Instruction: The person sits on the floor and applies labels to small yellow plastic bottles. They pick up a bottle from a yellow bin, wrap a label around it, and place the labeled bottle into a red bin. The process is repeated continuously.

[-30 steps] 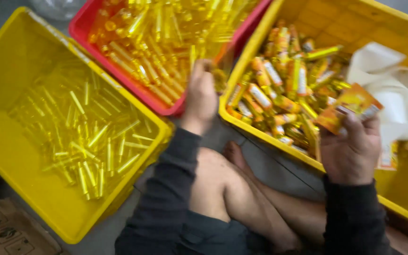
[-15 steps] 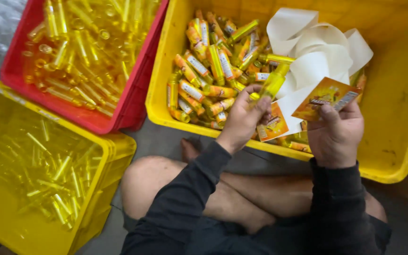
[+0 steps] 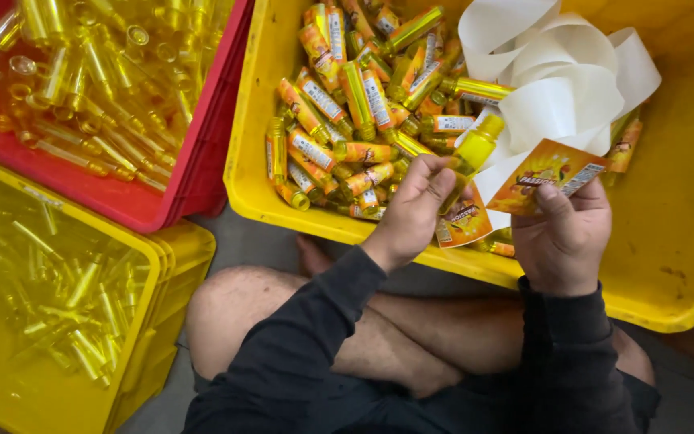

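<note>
Left hand (image 3: 413,210): fingers curled, pinching a small yellow vial (image 3: 473,149) by its lower end, held above the near wall of the right yellow crate (image 3: 688,265); right hand (image 3: 562,233): thumb and fingers pinching an orange label (image 3: 546,174) just right of the vial, white backing ribbon (image 3: 560,76) coiled behind. Done, as judged: a heap of labelled vials (image 3: 347,120) lying in the right crate's left half. Left, as judged: bare vials in the red crate (image 3: 190,173) at far left and in the near-left yellow crate (image 3: 166,277).
</note>
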